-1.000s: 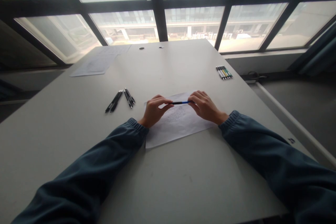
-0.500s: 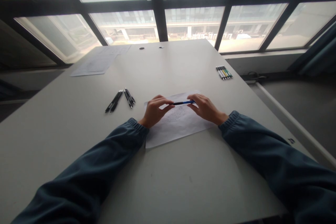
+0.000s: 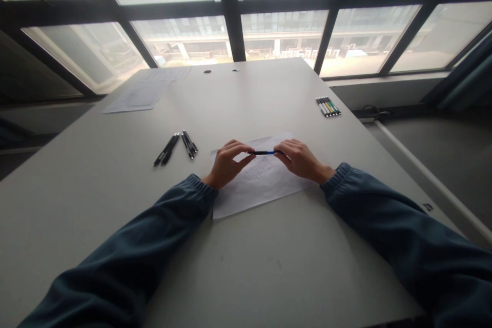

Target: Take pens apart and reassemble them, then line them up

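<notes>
A black and blue pen point(image 3: 264, 152) is held level between my two hands, above a white sheet of paper point(image 3: 246, 200). My left hand point(image 3: 227, 162) pinches its black end between thumb and fingers. On the blue end, my right hand point(image 3: 299, 158) has its thumb and fingertips closed and covers that tip. Faint scribbled marks show on the paper beneath the pen. Both wrists come out of dark blue sleeves.
Left of the paper lie two small groups of black pens point(image 3: 166, 149). A row of markers with white, yellow and green parts point(image 3: 328, 106) lies near the white table's point(image 3: 253, 97) right edge. More printed sheets point(image 3: 134, 93) are at the far left, before the windows.
My right hand's fingers have slid inward along the pen and closed further over its blue end, so less blue shows. The left hand is nearly still.
</notes>
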The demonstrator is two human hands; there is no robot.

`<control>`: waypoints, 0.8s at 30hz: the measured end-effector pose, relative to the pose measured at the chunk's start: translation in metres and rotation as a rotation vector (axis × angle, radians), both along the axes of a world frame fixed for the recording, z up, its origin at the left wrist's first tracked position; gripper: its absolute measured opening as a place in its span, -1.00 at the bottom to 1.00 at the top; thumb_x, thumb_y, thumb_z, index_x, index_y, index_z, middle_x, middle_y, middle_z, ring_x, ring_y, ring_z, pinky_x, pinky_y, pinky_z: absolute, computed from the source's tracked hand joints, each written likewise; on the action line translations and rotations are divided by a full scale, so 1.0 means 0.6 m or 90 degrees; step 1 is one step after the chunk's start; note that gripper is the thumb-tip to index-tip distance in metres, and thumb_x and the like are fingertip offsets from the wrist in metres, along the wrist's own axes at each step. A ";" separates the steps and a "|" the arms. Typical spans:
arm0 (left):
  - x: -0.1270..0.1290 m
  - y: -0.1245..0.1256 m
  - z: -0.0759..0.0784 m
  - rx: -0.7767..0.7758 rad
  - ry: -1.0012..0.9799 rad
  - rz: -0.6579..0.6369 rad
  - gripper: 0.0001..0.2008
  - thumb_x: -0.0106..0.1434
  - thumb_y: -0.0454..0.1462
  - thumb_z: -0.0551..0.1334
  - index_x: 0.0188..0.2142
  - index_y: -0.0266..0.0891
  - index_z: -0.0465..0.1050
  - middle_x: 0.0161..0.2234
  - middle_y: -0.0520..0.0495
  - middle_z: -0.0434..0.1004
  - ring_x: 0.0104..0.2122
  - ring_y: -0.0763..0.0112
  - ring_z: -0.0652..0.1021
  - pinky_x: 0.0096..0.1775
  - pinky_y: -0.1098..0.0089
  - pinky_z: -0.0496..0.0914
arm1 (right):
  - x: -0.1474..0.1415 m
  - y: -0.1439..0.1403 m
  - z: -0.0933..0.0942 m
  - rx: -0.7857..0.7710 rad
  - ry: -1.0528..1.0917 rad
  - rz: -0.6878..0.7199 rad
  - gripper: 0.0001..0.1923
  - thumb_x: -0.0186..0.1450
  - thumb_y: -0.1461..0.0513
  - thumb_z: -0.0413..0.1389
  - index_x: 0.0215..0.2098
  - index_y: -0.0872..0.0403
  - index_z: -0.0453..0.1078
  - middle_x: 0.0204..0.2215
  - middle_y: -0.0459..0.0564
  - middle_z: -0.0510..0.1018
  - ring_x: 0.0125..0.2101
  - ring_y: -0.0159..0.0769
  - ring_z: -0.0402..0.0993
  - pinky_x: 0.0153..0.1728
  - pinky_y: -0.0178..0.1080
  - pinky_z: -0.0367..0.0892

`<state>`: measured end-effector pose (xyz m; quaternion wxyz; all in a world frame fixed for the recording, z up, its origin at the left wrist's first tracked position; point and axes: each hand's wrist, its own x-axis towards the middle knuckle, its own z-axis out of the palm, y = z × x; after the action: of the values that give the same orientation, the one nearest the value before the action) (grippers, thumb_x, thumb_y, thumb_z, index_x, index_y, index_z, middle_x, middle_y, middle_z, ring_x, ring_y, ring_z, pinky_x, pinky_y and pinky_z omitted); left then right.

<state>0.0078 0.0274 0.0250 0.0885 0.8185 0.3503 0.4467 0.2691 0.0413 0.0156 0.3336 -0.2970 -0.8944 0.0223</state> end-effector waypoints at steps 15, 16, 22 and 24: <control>-0.005 -0.001 -0.005 -0.123 0.057 0.062 -0.43 0.47 0.00 -0.04 -0.58 -0.25 0.33 -0.60 0.03 0.37 -0.56 0.48 0.38 -0.40 0.43 0.25 | -0.001 0.001 -0.001 0.016 0.003 0.007 -0.80 0.48 0.18 -0.02 -0.20 0.08 0.40 -0.32 0.06 0.58 -0.33 -0.22 0.43 -0.21 -0.19 0.25; -0.004 -0.002 -0.004 -0.117 0.057 0.059 -0.44 0.46 -0.01 -0.01 -0.58 -0.25 0.34 -0.60 0.02 0.38 -0.55 0.48 0.38 -0.40 0.43 0.25 | 0.000 0.001 -0.001 0.016 0.001 0.009 -0.80 0.48 0.18 -0.02 -0.20 0.09 0.40 -0.31 0.07 0.58 -0.33 -0.22 0.43 -0.20 -0.19 0.25; 0.001 -0.002 0.001 -0.086 0.032 0.040 -0.56 0.41 -0.06 0.13 -0.52 -0.25 0.44 -0.53 -0.01 0.48 -0.49 0.46 0.46 -0.37 0.44 0.32 | 0.001 0.002 -0.003 0.010 -0.002 0.011 -0.79 0.48 0.18 -0.03 -0.19 0.09 0.40 -0.31 0.07 0.58 -0.33 -0.22 0.42 -0.20 -0.18 0.24; 0.000 -0.001 -0.002 -0.077 0.022 0.035 -0.63 0.40 -0.08 0.17 -0.46 -0.25 0.48 -0.48 -0.03 0.51 -0.45 0.45 0.49 -0.37 0.45 0.34 | 0.001 0.002 -0.002 0.010 0.002 0.011 -0.79 0.48 0.18 -0.03 -0.19 0.08 0.40 -0.32 0.07 0.58 -0.33 -0.22 0.42 -0.21 -0.18 0.24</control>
<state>0.0080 0.0268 0.0241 0.1197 0.8091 0.4007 0.4130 0.2699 0.0424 0.0143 0.3372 -0.2870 -0.8964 0.0187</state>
